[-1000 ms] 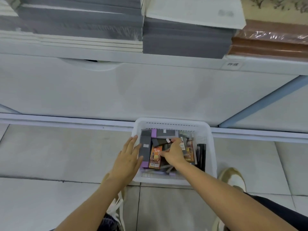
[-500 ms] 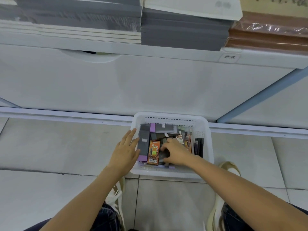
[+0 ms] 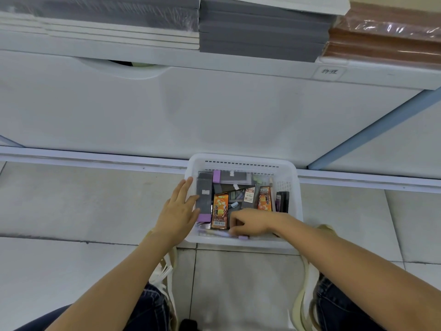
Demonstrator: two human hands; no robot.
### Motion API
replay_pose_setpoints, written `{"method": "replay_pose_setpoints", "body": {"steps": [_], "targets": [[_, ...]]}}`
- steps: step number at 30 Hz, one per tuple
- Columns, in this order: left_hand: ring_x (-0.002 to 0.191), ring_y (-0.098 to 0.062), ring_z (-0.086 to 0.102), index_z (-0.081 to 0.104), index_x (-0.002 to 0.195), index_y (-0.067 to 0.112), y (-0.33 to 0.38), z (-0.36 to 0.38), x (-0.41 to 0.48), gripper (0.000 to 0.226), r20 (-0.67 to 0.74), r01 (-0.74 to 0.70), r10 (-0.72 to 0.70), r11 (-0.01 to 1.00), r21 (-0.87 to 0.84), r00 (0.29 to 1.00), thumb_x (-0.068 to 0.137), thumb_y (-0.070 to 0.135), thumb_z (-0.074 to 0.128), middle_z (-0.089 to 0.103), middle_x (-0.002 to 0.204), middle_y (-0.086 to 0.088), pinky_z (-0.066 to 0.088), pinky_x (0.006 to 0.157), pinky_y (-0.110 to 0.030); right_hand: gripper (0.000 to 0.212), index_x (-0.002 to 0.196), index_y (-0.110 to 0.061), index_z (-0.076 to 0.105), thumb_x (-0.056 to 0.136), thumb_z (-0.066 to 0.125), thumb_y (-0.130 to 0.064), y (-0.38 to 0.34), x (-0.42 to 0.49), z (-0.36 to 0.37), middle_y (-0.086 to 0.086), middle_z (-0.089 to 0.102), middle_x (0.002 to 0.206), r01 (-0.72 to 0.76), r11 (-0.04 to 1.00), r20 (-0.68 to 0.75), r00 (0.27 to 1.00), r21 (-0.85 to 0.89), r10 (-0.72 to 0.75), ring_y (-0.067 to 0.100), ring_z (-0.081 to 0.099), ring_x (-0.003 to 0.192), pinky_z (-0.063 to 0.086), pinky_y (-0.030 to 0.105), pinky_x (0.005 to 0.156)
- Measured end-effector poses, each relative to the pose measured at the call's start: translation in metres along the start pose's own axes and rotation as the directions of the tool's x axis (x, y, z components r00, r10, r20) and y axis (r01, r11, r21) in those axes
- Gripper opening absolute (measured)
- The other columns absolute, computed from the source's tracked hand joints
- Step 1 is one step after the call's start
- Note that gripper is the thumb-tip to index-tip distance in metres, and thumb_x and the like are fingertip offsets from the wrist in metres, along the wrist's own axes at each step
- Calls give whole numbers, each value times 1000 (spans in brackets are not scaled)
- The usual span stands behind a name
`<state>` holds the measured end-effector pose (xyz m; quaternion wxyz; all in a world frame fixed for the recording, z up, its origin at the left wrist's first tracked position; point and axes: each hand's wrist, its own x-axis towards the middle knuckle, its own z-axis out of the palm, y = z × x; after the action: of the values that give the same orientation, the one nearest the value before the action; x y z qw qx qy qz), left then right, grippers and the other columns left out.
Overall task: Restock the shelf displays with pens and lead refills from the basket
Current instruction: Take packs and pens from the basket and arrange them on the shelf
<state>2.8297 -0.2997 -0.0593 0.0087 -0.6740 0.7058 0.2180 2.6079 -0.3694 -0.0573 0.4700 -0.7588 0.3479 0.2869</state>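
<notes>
A white plastic basket (image 3: pixel 241 158) stands on the tiled floor against the shelf base. It holds several packs: grey boxes with purple ends (image 3: pixel 204 199), an orange pack (image 3: pixel 219 211), a second orange pack (image 3: pixel 264 198) and black pens (image 3: pixel 282 200). My left hand (image 3: pixel 177 212) rests flat on the basket's left rim, fingers spread, holding nothing. My right hand (image 3: pixel 250 222) reaches into the near side of the basket with fingers curled down among the packs; what they pinch is hidden.
A white shelf unit (image 3: pixel 167 111) rises behind the basket, with stacks of grey paper (image 3: pixel 260 29) and brown wrapped sheets (image 3: pixel 384 39) on its top ledge. A blue strut (image 3: pixel 372 130) slants at right. My shoes and knees sit just below the basket.
My right hand has slid from the middle of the basket toward its near edge. The left hand stays on the left rim. The camera has tilted down slightly.
</notes>
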Motion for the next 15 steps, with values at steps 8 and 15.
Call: {"method": "replay_pose_setpoints", "body": {"steps": [8,15], "targets": [[149,-22,-2,53,130,24,4,-3,2,34,-4,16,-16,1000,-7,1000,101,37,41,2,162,-3,24,116,-38,28,102,-20,54,96,50,-47,15,-7,4,-4,52,89,-9,1000,60,998,14,8,11,47,75,39,26,67],[136,-34,30,62,119,11,25,-10,6,27,-173,21,-31,998,-60,984,99,23,50,40,145,-17,32,106,-42,22,97,-16,66,101,47,-25,33,-27,-26,-3,59,80,93,964,-463,885,250,35,14,50,68,38,20,60]]}}
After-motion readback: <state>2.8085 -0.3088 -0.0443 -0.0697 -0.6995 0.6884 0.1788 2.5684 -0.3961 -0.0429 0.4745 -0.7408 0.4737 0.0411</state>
